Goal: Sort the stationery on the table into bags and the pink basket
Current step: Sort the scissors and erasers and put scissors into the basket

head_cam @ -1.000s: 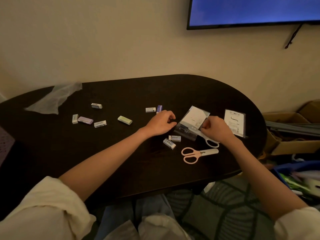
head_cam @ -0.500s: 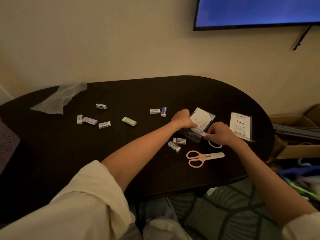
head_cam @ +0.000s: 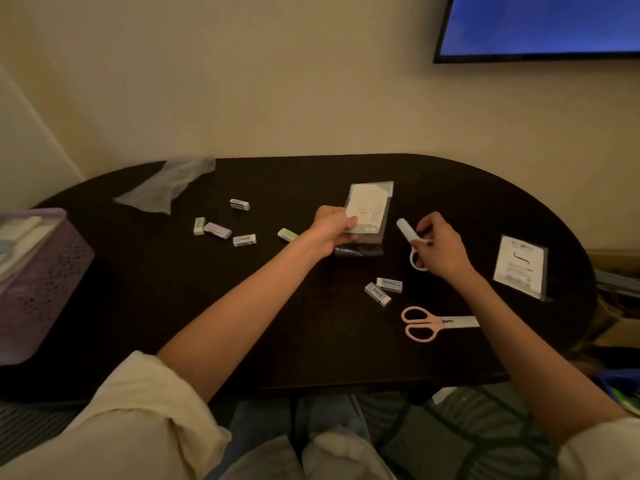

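My left hand (head_cam: 329, 230) pinches the left edge of a clear bag with a white card inside (head_cam: 369, 211), held just above the dark table (head_cam: 311, 341). My right hand (head_cam: 441, 249) grips white scissors (head_cam: 408, 233) by the handle, capped tip pointing up-left, just right of the bag. Pink scissors (head_cam: 433, 323) lie near the front right. Two white erasers (head_cam: 383, 289) lie between my arms. Several more erasers, among them a purple one (head_cam: 217, 230) and a green one (head_cam: 286, 234), lie to the left. The pink basket (head_cam: 41, 282) stands at the far left with items inside.
A second bagged card (head_cam: 521, 266) lies at the right end of the table. A crumpled clear bag (head_cam: 169, 185) sits at the back left. Cardboard boxes and clutter stand off the right edge. A wall-mounted screen (head_cam: 540, 26) hangs at top right.
My left hand took hold of the bag and drew it left and away. My right hand pulled the white scissors out to the right. The view shifted, bringing the pink basket into sight.
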A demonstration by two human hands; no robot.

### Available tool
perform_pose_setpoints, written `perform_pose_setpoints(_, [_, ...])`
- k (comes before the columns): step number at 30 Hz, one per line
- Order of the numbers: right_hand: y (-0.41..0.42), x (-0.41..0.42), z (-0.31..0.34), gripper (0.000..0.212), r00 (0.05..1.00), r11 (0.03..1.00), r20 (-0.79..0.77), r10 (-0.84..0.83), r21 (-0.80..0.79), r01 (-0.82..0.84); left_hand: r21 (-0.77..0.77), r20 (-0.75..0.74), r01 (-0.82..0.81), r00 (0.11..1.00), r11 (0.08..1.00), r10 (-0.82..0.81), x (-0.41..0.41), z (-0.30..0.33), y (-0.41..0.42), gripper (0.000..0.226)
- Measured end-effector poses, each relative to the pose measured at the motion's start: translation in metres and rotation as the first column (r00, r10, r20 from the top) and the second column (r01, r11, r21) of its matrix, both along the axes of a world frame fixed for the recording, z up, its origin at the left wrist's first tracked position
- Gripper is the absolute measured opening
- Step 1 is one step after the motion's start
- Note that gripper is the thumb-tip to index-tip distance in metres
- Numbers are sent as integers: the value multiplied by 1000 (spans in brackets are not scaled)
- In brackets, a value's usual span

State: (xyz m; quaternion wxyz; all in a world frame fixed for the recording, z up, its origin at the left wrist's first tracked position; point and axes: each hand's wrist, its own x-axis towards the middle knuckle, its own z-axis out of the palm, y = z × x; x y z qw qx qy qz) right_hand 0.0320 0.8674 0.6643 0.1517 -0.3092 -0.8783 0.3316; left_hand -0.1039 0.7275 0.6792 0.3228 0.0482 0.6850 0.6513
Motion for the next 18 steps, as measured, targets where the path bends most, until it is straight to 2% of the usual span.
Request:
perform_pose_setpoints(3, [-25, -16, 10, 14, 990, 993, -119, 82, -70, -90, 60, 133, -85, 988, 995, 76, -6, 3, -29, 33])
perform_pose_setpoints(6, [-56, -29, 18, 24, 979, 951, -143, 148, -253, -181, 84, 141, -160, 979, 983, 148, -10, 2, -51, 35])
perform_pose_setpoints(10, [-96, -42, 21, 18, 955, 921, -210, 208, -287, -264, 130, 167, -263, 956, 956, 240, -15, 2, -78, 39])
perform_pose_setpoints(13, [-116, -50, 17, 24, 950, 938, -207, 231, -213, -275, 166, 186, -319, 939, 933, 288, -12, 6, -93, 39])
perform_pose_setpoints(18, [-138, -59, 14, 9, 936, 971, -260, 239, 51, -234, 270, 234, -327, 935, 905, 268, -9, 5, -120, 40])
